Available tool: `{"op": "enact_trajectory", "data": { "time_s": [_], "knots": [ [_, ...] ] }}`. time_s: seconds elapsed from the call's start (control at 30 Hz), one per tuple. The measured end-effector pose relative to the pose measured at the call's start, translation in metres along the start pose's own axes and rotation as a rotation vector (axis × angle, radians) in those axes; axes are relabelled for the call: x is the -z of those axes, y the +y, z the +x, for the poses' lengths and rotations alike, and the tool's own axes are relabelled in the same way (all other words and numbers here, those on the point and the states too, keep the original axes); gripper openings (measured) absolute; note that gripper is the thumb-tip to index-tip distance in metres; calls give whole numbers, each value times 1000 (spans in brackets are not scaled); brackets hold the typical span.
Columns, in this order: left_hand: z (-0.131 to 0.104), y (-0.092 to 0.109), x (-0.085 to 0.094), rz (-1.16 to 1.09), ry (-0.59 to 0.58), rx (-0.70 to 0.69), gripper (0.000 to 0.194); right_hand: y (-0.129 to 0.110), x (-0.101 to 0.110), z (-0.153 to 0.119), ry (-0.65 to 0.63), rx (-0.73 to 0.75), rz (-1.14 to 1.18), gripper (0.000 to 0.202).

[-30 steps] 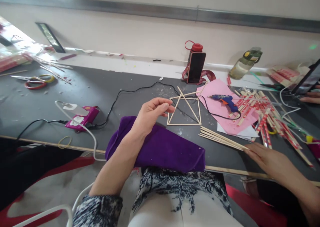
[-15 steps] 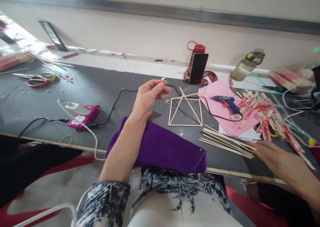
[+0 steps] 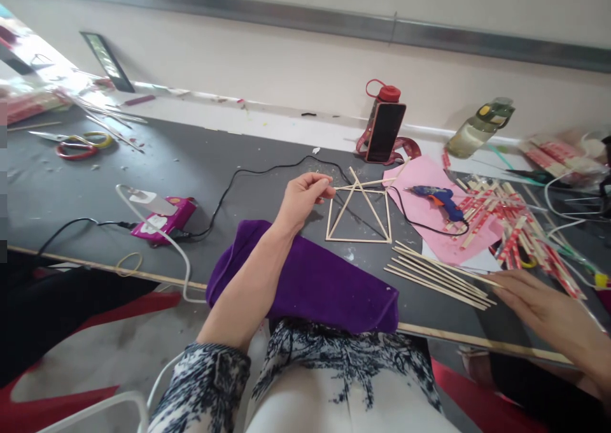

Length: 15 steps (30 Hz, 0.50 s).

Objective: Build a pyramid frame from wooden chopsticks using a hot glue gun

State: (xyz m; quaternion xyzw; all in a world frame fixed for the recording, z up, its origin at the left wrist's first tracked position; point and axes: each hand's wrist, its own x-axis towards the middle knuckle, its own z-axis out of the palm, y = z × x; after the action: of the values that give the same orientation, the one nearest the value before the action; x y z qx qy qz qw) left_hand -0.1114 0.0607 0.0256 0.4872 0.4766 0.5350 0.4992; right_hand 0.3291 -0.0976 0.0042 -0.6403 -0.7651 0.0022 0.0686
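Observation:
My left hand [image 3: 305,197] has its thumb and fingers pinched together at the upper left corner of a frame of thin wooden sticks [image 3: 359,240]. Whether the pinch takes in the frame's corner is hidden. The frame lies on the dark table, a square with crossed sticks. To the right, my right hand [image 3: 539,299] is closed on the end of a wooden stick [image 3: 470,270] beside a loose bundle of similar sticks [image 3: 439,283]. Under my left forearm is a folded purple cloth [image 3: 329,283] at the table's front edge.
A blue glue gun [image 3: 436,198] lies on pink paper [image 3: 410,172]; its black cord runs left toward a magenta power box [image 3: 167,223]. Red-wrapped sticks [image 3: 518,226] are heaped at right. A phone [image 3: 386,132] leans on a red-capped bottle [image 3: 389,93]. Scissors [image 3: 81,146] lie at left.
My left hand has moved down and right to the frame's corner, still pinched. My right hand stays by the bundle, with one stick end in its fingers. The view has shifted slightly.

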Motion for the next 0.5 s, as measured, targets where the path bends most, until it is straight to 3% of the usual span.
{"op": "enact_trajectory", "data": {
  "time_s": [0.1, 0.23, 0.5],
  "knots": [
    [-1, 3, 1, -15, 23, -46, 28, 3, 9, -3, -64, -28, 225, 38],
    [-2, 6, 2, -19, 68, -55, 30, -9, 13, -6, -59, -172, 368, 34],
    [-3, -2, 1, 51, 2, -53, 28, -82, -8, 4, -149, -112, 529, 42]
  ]
}}
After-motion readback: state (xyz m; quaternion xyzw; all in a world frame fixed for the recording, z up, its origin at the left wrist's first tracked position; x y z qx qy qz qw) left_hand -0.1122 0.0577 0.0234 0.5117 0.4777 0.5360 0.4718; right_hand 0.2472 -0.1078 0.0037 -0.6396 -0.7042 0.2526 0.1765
